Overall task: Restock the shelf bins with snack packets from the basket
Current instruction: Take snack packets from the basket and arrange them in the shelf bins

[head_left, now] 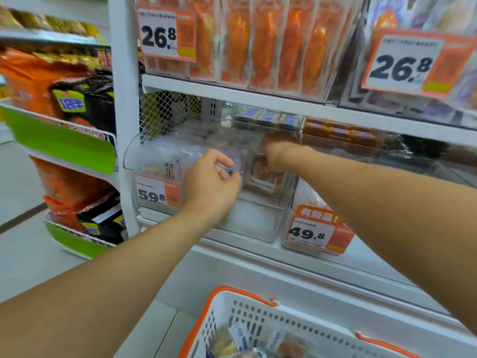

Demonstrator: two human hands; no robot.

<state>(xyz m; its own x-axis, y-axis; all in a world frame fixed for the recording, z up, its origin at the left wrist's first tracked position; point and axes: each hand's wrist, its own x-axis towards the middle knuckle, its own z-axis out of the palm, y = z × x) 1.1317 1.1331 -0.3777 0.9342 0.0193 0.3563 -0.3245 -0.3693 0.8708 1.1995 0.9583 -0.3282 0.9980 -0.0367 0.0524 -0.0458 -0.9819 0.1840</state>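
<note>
A clear plastic shelf bin [260, 223] stands on the middle shelf between the 59.8 and 49.8 price tags. My right hand [277, 153] reaches over its top and grips a clear snack packet [265, 175] with brownish contents, held upright inside the bin. My left hand [210, 182] is at the bin's front left corner, fingers curled on the clear wall; what it pinches is blurred. The white basket [247, 321] with orange handles sits below at the bottom edge, with several packets [242, 342] lying in it.
A neighbouring clear bin [154, 164] on the left holds pale packets. Orange vacuum packs [265, 45] hang on the shelf above. A side rack [64, 140] at left carries orange and black bags. A white ledge [309, 277] runs under the bins.
</note>
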